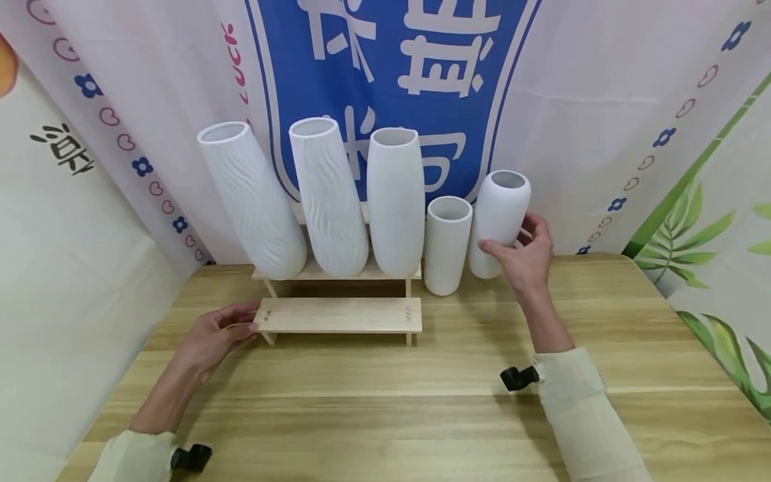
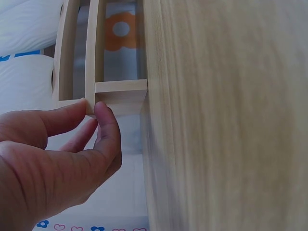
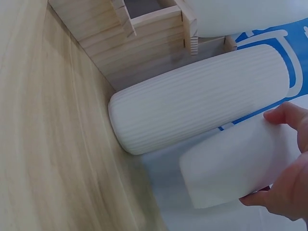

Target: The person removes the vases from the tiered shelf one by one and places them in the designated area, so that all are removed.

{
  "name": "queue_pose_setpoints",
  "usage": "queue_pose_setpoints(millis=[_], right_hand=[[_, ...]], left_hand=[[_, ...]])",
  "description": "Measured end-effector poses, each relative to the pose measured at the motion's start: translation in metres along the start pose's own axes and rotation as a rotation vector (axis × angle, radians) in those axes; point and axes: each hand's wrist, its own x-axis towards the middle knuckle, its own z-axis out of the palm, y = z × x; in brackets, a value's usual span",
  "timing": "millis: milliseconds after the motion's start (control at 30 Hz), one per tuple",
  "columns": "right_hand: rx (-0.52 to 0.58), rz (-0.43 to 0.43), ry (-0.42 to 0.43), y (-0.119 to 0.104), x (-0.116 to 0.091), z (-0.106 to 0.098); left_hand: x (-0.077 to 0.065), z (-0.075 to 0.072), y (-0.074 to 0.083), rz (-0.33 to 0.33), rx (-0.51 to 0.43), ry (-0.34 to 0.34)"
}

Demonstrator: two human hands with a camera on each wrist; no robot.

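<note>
My right hand grips a smooth white vase between thumb and fingers. In the right wrist view, the base of this held vase appears raised off the table. Just left of it, a ribbed white vase stands upright on the table. My left hand pinches the left end of the low front step of a stepped wooden rack. Close up, thumb and forefinger meet at the corner of the rack's board.
Behind the front step, three tall white vases stand on the rack: a wavy one, another wavy one and a smoother one. A printed curtain hangs behind the wood-grain table.
</note>
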Motion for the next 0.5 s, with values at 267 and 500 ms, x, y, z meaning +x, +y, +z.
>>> queue_pose_setpoints(millis=[267, 500], right_hand=[[-0.008, 0.024, -0.008, 0.010, 0.004, 0.004], [-0.022, 0.046, -0.017, 0.020, 0.005, 0.007]], left_hand=[[0.000, 0.000, 0.000, 0.002, -0.001, -0.002], [-0.001, -0.001, 0.000, 0.009, 0.004, 0.004]])
